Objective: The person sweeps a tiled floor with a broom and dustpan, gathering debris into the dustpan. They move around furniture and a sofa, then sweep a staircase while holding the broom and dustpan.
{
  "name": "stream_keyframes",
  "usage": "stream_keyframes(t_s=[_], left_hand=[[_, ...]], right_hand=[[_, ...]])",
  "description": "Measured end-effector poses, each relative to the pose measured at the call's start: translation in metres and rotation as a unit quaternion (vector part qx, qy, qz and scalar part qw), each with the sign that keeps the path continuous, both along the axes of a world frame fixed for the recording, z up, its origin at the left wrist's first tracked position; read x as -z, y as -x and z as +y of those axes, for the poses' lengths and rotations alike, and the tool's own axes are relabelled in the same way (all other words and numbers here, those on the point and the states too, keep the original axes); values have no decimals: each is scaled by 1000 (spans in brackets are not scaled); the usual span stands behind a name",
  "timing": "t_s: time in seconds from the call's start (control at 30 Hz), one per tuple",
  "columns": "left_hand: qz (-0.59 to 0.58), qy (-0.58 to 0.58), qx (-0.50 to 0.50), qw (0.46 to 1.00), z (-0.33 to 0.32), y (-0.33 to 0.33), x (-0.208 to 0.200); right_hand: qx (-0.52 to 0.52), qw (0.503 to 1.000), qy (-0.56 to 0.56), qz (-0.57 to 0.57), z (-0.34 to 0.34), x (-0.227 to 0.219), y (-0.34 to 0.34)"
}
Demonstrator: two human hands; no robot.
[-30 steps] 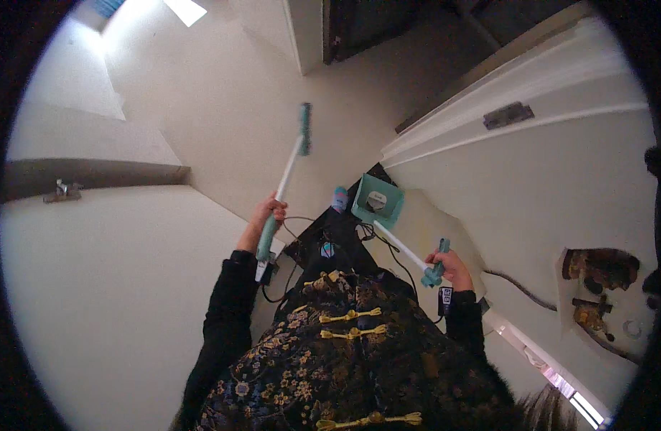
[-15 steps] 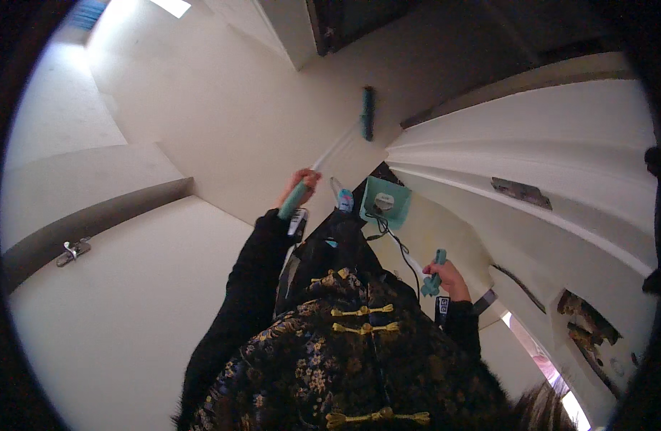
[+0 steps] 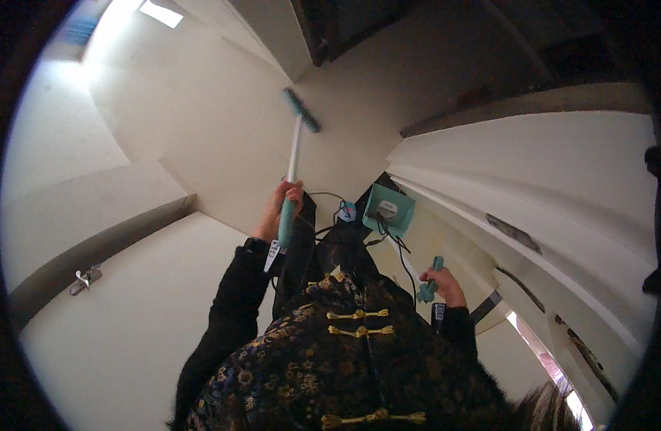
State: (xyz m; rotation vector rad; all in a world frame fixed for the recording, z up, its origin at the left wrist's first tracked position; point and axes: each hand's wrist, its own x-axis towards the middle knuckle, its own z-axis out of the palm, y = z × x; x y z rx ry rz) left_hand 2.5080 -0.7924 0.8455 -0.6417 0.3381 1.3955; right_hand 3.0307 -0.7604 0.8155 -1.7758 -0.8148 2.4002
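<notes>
My left hand [image 3: 276, 205] is closed round the teal grip of a broom [image 3: 294, 152]. Its white pole reaches away to a teal head with dark bristles on the pale floor, slightly blurred. Lower right, my right hand [image 3: 449, 286] grips the teal handle end of a long-handled dustpan [image 3: 408, 215]. The teal pan stands by the right wall base, just beyond my legs, and its white pole runs back to that hand. Something pale and rounded, with dark cords beside it, shows at the pan; whether it lies inside I cannot tell.
A white door with a metal lever handle [image 3: 85, 280] is at left. White door framing with a metal plate [image 3: 513, 233] lines the right. Dark cords [image 3: 330, 194] hang over my legs, near a small light-blue thing [image 3: 347, 212]. A wall corner [image 3: 291, 72] juts in at the top.
The broom head has swept left across the floor and its tilt has turned. My left hand has shifted slightly left and lower. My right hand and the dustpan have hardly moved.
</notes>
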Motion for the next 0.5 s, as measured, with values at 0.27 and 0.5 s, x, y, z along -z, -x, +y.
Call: stream_keyframes(t_s=[0.27,0.5], left_hand=[[3,-144,33,989,220,-22,114],[-265,-221,-94,934,196,36,163]], right_hand=[[124,992,35,7,-19,-29,20],[154,984,81,39,2,-42,51]])
